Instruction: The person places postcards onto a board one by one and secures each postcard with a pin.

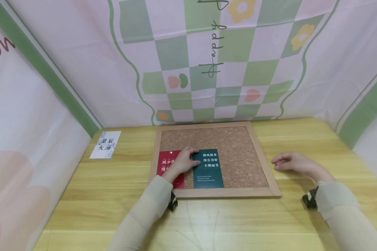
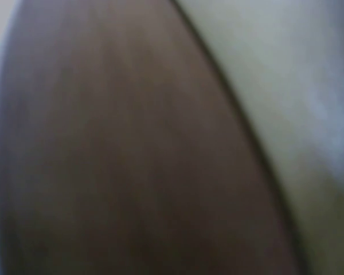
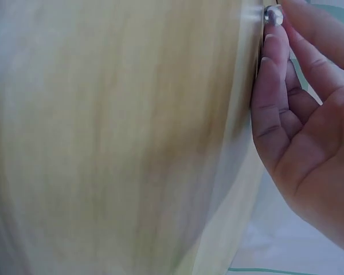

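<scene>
In the head view a cork board (image 1: 242, 157) with a wooden frame lies on the table. My left hand (image 1: 183, 162) reaches over a red card (image 1: 179, 183) and touches the upper left part of a dark green card (image 1: 208, 174) with thumb and finger spread. Both cards bear white writing; a small pin (image 1: 171, 152) shows at the red card's top. To the right of the frame, my right hand (image 1: 296, 163) hovers over the table. Its fingertips pinch a small shiny silver pushpin (image 3: 273, 15) in the right wrist view. The left wrist view shows only blurred wood.
A white card (image 1: 105, 144) with dark writing lies at the table's far left. The wooden table (image 1: 238, 223) surrounds the board. Behind it hangs a checked green and white cloth (image 1: 204, 80), and further cloth closes in both sides.
</scene>
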A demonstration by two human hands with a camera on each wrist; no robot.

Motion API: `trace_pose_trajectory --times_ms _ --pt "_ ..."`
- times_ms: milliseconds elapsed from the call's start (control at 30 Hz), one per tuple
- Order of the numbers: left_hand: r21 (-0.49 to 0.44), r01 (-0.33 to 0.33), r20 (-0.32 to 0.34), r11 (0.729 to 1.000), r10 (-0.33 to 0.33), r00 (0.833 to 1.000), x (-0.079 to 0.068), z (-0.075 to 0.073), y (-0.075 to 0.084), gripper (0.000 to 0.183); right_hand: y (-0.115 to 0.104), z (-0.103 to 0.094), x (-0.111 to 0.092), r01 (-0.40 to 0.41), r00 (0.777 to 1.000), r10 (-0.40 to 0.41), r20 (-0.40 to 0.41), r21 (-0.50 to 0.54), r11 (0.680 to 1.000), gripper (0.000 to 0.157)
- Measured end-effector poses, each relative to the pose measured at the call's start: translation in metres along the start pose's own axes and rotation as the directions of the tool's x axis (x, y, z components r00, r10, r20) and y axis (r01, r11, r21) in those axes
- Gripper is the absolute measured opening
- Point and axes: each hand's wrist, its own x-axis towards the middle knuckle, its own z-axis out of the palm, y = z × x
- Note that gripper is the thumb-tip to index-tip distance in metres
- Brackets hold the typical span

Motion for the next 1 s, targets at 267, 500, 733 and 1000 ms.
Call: trace_pose_trajectory --times_ms 267,500,733,1000 --pt "-0.007 0.006 0.004 1.0 -0.006 1.0 0.0002 0.0002 0.0003 0.045 -0.0009 0.0003 0.0009 -0.008 0.999 0.007 0.031 0.053 0.999 0.036" --pt "-0.008 0.007 0.003 1.0 -0.007 1.0 0.0008 0.0006 -0.0009 0.045 0.0007 0.0016 0.0028 -0.003 0.999 0.002 0.032 0.011 1.0 0.032" --pt "-0.009 0.001 -0.007 1.0 -0.001 1.0 0.0001 0.0002 0.0004 0.045 -0.0016 0.001 0.0025 -0.008 0.999 0.008 0.032 -0.012 1.0 0.03" --pt "0.0 0.004 -0.004 1.0 -0.004 1.0 0.0001 0.0009 -0.001 0.045 -0.007 0.0003 0.0014 -0.014 1.0 0.015 0.008 -0.093 0.996 0.026"
